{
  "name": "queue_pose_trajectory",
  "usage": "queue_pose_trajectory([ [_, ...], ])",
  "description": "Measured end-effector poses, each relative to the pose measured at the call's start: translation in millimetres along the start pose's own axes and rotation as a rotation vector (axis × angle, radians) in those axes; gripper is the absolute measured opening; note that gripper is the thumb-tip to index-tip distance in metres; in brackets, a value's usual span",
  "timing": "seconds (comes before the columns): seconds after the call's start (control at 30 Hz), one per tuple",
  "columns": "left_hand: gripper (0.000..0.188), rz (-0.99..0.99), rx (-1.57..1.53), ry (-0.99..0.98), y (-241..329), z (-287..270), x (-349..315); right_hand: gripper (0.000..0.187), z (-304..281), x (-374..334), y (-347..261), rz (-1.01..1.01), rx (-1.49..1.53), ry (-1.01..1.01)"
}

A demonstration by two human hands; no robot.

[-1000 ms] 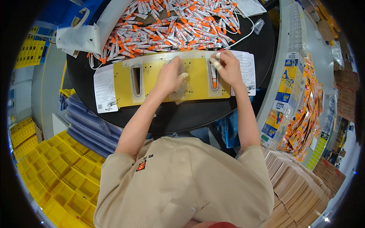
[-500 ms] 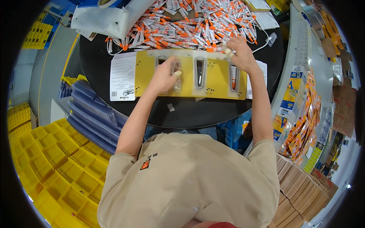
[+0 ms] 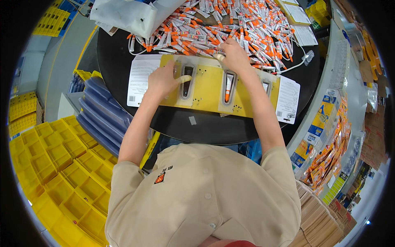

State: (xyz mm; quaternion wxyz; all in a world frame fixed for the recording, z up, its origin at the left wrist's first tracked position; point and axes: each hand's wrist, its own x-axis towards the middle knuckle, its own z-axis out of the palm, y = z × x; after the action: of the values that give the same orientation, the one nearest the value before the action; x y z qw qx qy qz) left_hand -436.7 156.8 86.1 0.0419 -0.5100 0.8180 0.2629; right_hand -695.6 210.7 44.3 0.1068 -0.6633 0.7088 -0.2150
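Observation:
A long yellow plate [image 3: 210, 103] lies across the round black table, with clear plastic blisters set in a row along it. The left blister [image 3: 187, 84] looks dark, with no tube visible in it. The middle one holds a white tube with an orange cap [image 3: 227, 88]. My right forearm partly covers the blister at the right [image 3: 266, 86]. On the plate's left end rests my left hand [image 3: 164, 80], thumb spread toward the left blister. My right hand [image 3: 233, 55] is at the near edge of the tube pile [image 3: 205, 35], fingers bent; their grip is hidden. Finger covers show on both hands.
Printed cards [image 3: 142, 76] stick out from both ends of the plate. A white plastic bag [image 3: 123, 16] stands at the back left. Yellow trays [image 3: 78, 177] and blue plastic stacks [image 3: 98, 109] fill the left side. Orange packages [image 3: 329, 152] and cardboard stacks [image 3: 321, 210] line the right.
The middle blister, dark before, now has a tube in it. My right hand has shifted left along the pile. My left hand has moved off the left blister toward the plate's end.

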Motion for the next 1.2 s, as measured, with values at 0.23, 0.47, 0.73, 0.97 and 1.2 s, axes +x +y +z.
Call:
queue_pose_trajectory([
  [0.23,0.034,-0.116,-0.420,0.433,-88.1,-28.3,-17.6,0.017,15.3,-6.6,-46.0,-0.400,0.180,0.226],
  [0.47,0.039,-0.211,0.219,0.245,-134.1,-39.1,-8.2,0.030,40.1,-70.6,-107.5,-0.483,0.062,0.299],
  [0.73,0.033,-0.275,-0.265,0.161,-160.8,-41.3,7.3,0.030,-29.7,-116.6,-21.1,0.094,0.080,0.440],
  [0.97,0.021,-0.065,0.192,0.410,-117.3,-64.8,-18.4,0.073,-74.7,-249.4,151.5,1.025,-0.388,0.136],
  [1.2,0.024,0.012,-0.465,0.176,-61.7,-66.5,-50.6,0.040,-49.4,-250.6,146.3,0.824,-0.445,0.553],
])
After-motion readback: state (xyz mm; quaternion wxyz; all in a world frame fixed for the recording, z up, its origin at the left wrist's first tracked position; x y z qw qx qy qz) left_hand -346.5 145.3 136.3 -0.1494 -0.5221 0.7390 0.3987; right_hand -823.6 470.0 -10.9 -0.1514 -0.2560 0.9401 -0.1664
